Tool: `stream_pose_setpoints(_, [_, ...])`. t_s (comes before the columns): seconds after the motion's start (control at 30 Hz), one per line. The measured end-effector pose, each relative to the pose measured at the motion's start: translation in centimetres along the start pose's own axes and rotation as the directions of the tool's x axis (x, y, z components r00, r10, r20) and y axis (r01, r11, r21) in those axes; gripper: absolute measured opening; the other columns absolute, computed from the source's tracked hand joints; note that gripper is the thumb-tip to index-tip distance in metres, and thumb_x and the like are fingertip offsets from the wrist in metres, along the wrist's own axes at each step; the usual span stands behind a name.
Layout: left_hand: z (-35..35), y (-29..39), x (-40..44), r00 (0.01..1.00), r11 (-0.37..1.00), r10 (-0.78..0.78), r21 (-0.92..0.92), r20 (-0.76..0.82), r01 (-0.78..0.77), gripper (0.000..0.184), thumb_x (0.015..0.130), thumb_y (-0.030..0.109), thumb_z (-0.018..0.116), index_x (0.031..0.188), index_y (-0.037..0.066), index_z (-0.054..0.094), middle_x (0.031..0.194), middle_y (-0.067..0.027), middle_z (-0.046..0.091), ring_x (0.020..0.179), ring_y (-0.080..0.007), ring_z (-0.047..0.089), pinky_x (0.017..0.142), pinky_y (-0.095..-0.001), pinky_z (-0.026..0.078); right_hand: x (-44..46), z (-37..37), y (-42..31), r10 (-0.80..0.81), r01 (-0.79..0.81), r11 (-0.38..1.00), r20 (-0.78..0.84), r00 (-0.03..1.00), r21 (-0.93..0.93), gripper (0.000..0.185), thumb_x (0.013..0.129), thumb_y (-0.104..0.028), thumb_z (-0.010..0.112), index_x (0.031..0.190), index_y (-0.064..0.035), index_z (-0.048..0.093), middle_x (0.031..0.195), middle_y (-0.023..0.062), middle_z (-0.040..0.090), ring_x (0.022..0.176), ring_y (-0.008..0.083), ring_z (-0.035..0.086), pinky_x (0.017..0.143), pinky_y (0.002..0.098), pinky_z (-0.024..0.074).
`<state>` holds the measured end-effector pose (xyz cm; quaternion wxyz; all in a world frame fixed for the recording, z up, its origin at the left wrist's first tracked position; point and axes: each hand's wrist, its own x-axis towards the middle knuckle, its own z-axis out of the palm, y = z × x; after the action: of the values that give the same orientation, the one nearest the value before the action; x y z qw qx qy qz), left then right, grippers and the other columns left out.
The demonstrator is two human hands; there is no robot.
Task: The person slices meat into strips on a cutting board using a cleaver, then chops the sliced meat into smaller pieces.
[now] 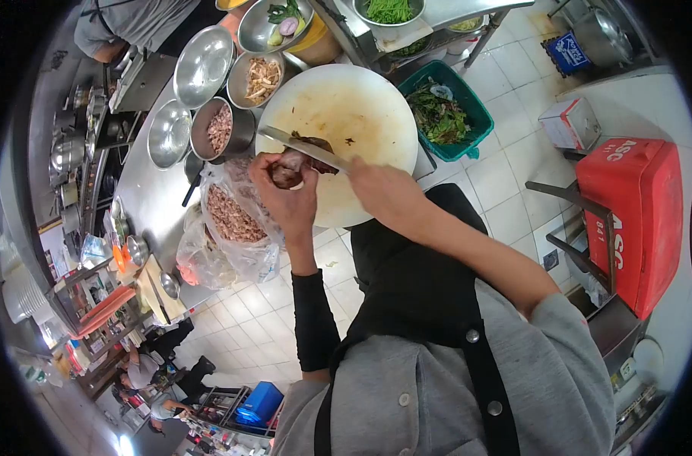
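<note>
My left hand (pixel 291 194) is closed around a dark reddish-brown, glossy lump (pixel 287 173), its exact kind unclear, over the left side of a round white chopping board (pixel 376 99). In my right hand (pixel 388 194) is the handle of a kitchen knife (pixel 304 144). The blade lies across the top of the lump, pointing left, with a dark thin piece (pixel 321 144) beside it. A few dark scraps (pixel 350 140) lie on the stained board. My fingers hide part of the lump.
Left of the board are a pot of chopped pinkish pieces (pixel 218 129), a bowl of pale strips (pixel 262 80), metal bowls (pixel 203 67) and a plastic bag of chopped pieces (pixel 236 216). A green bin of leafy scraps (pixel 441 114) stands right. Another person (pixel 144 23) is at upper left.
</note>
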<state>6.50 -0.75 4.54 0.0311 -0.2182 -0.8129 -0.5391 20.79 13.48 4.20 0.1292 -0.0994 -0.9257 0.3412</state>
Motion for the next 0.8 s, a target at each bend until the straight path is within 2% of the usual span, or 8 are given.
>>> stream_pose_setpoints(0.13, [-0.8,-0.5,0.4,0.997,0.997,0.039,0.058,0.061,-0.043,0.052,0.074,-0.005,0.080,0.118,0.003,0.055,0.115,-0.0106,0.054,0.103,-0.0229,0.058,0.092,-0.0342,0.052,-2.4,-3.3,-1.5,0.217,-0.186,0.973,0.259,0.941,-0.137,0.010,0.099,-0.007,0.056,0.097,0.0034,0.056,0.076,0.0212,0.073,0.071,0.0398,0.076,0.061,0.0484,0.0624])
stream_pose_setpoints(0.17, [-0.9,-0.1,0.8,0.995,0.994,0.078,0.070,0.062,-0.083,0.051,0.076,-0.005,0.080,0.120,0.003,0.056,0.115,-0.0094,0.056,0.101,-0.0203,0.060,0.091,-0.0331,0.053,-1.7,-4.1,-1.9,0.211,-0.185,0.975,0.262,0.942,-0.123,0.011,0.099,-0.007,0.056,0.097,0.0032,0.056,0.077,0.0212,0.073,0.072,0.0396,0.077,0.062,0.0482,0.0628])
stream_pose_setpoints(0.3, [-0.6,0.9,1.8,0.996,0.988,-0.050,-0.141,0.074,0.060,0.053,0.079,-0.003,0.081,0.127,0.002,0.058,0.117,-0.0094,0.059,0.099,-0.0185,0.064,0.091,-0.0327,0.055,0.9,-5.4,-2.1,0.195,-0.176,0.980,0.255,0.947,-0.095,0.014,0.101,-0.009,0.056,0.098,0.0041,0.058,0.078,0.0218,0.073,0.077,0.0401,0.078,0.066,0.0492,0.0635])
stream_pose_setpoints(0.37, [-0.4,-1.7,4.0,0.991,0.969,-0.113,-0.211,0.067,0.125,0.056,0.081,-0.001,0.081,0.132,0.002,0.059,0.119,-0.0098,0.061,0.098,-0.0181,0.066,0.091,-0.0331,0.055,2.4,-4.2,-0.9,0.169,-0.167,0.986,0.193,0.966,-0.027,0.027,0.109,-0.020,0.052,0.097,0.0034,0.059,0.076,0.0240,0.071,0.074,0.0440,0.074,0.066,0.0528,0.0605])
stream_pose_setpoints(0.5, [0.1,-9.5,9.2,0.966,0.982,-0.189,0.038,0.177,0.186,0.063,0.080,0.004,0.084,0.138,0.003,0.060,0.122,-0.0128,0.060,0.103,-0.0202,0.066,0.092,-0.0341,0.056,5.9,-1.8,0.9,0.085,-0.088,0.996,0.148,0.985,0.014,0.038,0.113,-0.027,0.050,0.097,0.0044,0.064,0.079,0.0267,0.071,0.079,0.0470,0.073,0.071,0.0559,0.0591])
stream_pose_setpoints(0.57, [0.7,-13.2,9.7,0.948,0.965,-0.262,0.028,0.182,0.261,0.064,0.080,0.003,0.084,0.137,0.001,0.057,0.124,-0.0137,0.059,0.106,-0.0213,0.065,0.094,-0.0348,0.056,6.9,-1.8,1.5,0.079,-0.080,0.997,0.194,0.978,-0.002,0.039,0.113,-0.027,0.050,0.095,0.0046,0.066,0.081,0.0272,0.071,0.080,0.0467,0.073,0.072,0.0554,0.0593])
stream_pose_setpoints(0.7, [1.9,-11.3,8.8,0.883,0.881,-0.439,-0.116,0.165,0.459,0.057,0.087,0.000,0.081,0.136,0.000,0.052,0.125,-0.0155,0.067,0.113,-0.0217,0.067,0.099,-0.0343,0.056,7.6,-1.5,2.2,0.023,-0.017,0.999,0.199,0.980,-0.032,0.040,0.112,-0.025,0.051,0.092,0.0044,0.069,0.083,0.0275,0.072,0.082,0.0456,0.074,0.074,0.0537,0.0600])
stream_pose_setpoints(0.8, [2.5,-10.7,8.1,0.901,0.882,-0.418,-0.183,0.121,0.434,0.059,0.087,0.001,0.082,0.134,-0.001,0.047,0.127,-0.0178,0.064,0.114,-0.0238,0.066,0.099,-0.0354,0.056,8.6,-2.3,1.7,0.031,-0.013,0.997,0.242,0.970,-0.077,0.040,0.112,-0.025,0.051,0.090,0.0035,0.070,0.084,0.0260,0.072,0.083,0.0443,0.074,0.075,0.0522,0.0602])
